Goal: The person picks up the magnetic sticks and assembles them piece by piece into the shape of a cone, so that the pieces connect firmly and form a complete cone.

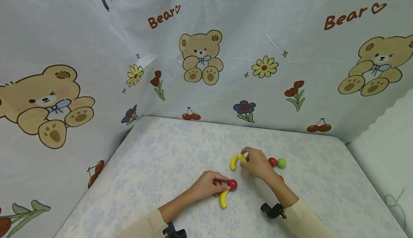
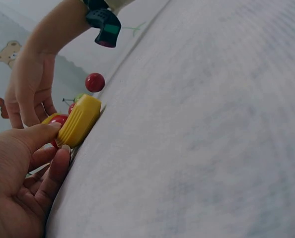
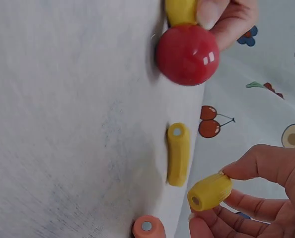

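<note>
My left hand point(image 1: 209, 185) pinches a glossy red ball point(image 1: 232, 184) between thumb and index finger, close to the tabletop. A yellow toy banana point(image 1: 223, 199) lies against that ball, near the thumb; its ridged side point(image 2: 80, 121) faces the left wrist camera. Farther right, my right hand point(image 1: 256, 163) holds another toy banana point(image 3: 210, 192) by thumb and fingertips, its end showing a small grey disc. Just left of these fingers a third toy banana point(image 1: 234, 162) lies on the table.
Beyond the right hand, a red ball point(image 1: 272, 162) and a green ball point(image 1: 281, 163) sit side by side. Another red ball point(image 2: 95, 82) is partly hidden by the right forearm in the head view. A salmon-coloured piece point(image 3: 148, 228) shows low in the right wrist view. Bear-print cloth surrounds the table point(image 1: 155, 152).
</note>
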A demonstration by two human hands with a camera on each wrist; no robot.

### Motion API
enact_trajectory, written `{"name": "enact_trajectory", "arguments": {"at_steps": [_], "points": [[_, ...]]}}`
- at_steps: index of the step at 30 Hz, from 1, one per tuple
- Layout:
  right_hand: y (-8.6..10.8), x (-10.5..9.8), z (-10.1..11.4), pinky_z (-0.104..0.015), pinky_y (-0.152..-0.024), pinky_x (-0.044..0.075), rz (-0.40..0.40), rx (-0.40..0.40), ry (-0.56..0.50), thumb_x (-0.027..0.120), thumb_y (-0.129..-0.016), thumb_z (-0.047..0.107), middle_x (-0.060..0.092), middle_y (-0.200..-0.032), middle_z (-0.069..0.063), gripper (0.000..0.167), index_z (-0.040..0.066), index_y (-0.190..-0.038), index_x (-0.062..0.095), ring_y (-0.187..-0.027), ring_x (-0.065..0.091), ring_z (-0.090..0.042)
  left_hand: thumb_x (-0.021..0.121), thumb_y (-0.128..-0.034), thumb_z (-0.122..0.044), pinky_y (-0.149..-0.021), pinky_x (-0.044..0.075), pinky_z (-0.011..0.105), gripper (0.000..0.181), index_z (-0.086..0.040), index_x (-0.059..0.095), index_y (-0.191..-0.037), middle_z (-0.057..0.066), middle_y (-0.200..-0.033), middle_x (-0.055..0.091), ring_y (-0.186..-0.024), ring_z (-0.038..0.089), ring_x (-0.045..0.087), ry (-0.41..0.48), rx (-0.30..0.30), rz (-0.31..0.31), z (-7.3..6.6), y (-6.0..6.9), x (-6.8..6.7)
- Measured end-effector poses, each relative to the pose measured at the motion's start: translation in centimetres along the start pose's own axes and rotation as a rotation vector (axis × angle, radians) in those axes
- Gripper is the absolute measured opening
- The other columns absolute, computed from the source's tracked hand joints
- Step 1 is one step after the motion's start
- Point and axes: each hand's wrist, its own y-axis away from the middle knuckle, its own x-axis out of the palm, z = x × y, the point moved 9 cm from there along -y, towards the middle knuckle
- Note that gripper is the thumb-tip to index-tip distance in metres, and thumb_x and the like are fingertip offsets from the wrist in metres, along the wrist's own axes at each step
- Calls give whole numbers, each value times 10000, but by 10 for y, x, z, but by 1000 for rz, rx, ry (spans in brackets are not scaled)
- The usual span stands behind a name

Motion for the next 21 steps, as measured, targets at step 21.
{"name": "enact_trajectory", "arguments": {"at_steps": [21], "points": [[54, -5, -2, -232, -635, 538, 12, -126, -126, 792, -823, -2, 678, -848, 0, 261, 15, -1070, 707, -767, 593, -147, 774, -928, -224, -528, 578, 285, 289, -69, 763, -1172, -43, -791, 685, -572, 90, 633, -29, -8, -3, 1, -1, 0]]}}
